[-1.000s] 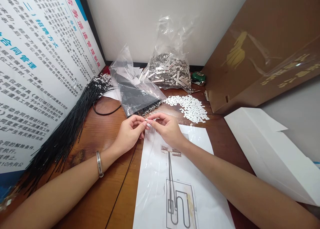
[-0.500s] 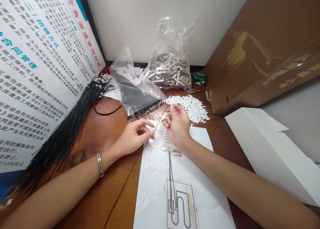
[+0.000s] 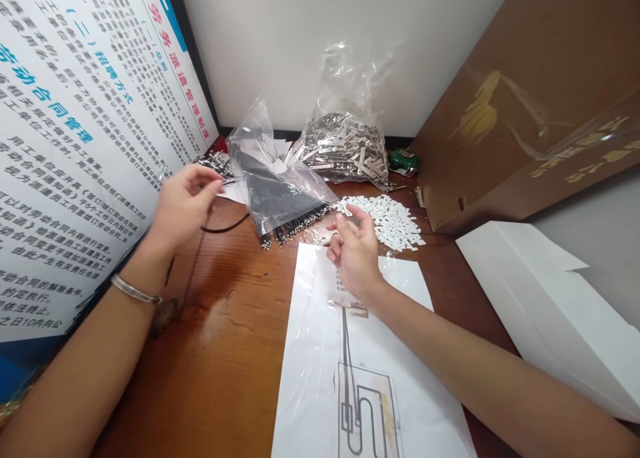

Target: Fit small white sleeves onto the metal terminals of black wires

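Observation:
My left hand (image 3: 187,205) is at the left, its thumb and fingertips pinched together. A thin black wire (image 3: 229,182) shows at the fingertips, and a faint blurred line hangs below the hand. Behind this hand and forearm lies a bundle of black wires with white ends (image 3: 216,163), mostly hidden. My right hand (image 3: 355,248) hovers over the top of a printed sheet (image 3: 310,351), fingers partly curled and apart, with nothing visible in them. Just beyond it is a pile of small white pieces (image 3: 395,221).
A clear bag of black wires (image 3: 275,191) lies at mid-table. Behind it stands a bag of metal strips (image 3: 345,145), beside a green object (image 3: 403,161). A brown box (image 3: 480,125) and a folded white card (image 3: 540,305) border the right; a printed board (image 3: 90,138) borders the left.
My left hand has moved left and up from the sheet to the wire bundle. The black wire no longer runs between my hands. My right hand stays in place, its fingers loosened.

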A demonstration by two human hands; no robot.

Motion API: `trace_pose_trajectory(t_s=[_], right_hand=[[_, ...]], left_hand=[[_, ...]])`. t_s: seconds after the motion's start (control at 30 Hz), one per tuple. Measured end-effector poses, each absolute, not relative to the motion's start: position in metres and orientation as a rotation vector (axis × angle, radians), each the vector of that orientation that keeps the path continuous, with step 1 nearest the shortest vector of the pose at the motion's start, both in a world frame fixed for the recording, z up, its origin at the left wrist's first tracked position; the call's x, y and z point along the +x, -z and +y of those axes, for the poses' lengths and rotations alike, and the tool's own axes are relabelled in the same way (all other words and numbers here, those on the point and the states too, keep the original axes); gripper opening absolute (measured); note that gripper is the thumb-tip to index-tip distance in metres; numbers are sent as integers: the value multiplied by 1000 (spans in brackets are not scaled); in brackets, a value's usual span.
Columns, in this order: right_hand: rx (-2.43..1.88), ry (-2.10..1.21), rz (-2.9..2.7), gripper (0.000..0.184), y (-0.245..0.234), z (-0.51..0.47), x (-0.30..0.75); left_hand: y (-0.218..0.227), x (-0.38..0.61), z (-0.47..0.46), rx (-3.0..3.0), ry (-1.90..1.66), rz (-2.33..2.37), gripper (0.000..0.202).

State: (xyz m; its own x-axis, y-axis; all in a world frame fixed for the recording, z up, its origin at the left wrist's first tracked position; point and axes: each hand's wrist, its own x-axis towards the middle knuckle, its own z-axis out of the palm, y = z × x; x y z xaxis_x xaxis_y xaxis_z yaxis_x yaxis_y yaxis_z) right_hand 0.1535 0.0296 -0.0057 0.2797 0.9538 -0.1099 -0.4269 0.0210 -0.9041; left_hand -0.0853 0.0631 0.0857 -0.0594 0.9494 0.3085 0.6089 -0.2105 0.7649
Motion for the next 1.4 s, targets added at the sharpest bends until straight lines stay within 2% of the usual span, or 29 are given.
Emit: trace_pose_trajectory(t_s=[0.1,0.2,0.27,0.57,0.7,1.0,1.13,1.27,1.4], right_hand=[[-1047,-1211,-678,34,8,30,153],[-1037,-1212,-708,29,10,31,153],[-1029,-1214,-726,26,10,31,154],[-1000,-1224,-769,25,11,30,155],[-995,-1217,-779,28,13,30,155],[-1015,-1223,-821,20,12,30,155],[-1029,-1216,-825,19,12,29,154],[-1026,-1253,-823,21,13,29,155],[-1028,-1259,-832,20,13,28,156]], left_hand=[[-91,-122,76,2006,-1017,2064,25],[-86,-141,81,2211,-604,2308,30],[-81,-144,83,2266,-429,2341,34],[-69,-142,83,2222,-56,2297,38],[-63,-147,83,2224,-59,2388,47],[-62,-151,87,2221,-65,2400,48],[-73,-140,85,2288,-171,2342,48],[-73,-89,61,2323,-363,2213,36],[-49,-25,25,2322,-173,1911,24]])
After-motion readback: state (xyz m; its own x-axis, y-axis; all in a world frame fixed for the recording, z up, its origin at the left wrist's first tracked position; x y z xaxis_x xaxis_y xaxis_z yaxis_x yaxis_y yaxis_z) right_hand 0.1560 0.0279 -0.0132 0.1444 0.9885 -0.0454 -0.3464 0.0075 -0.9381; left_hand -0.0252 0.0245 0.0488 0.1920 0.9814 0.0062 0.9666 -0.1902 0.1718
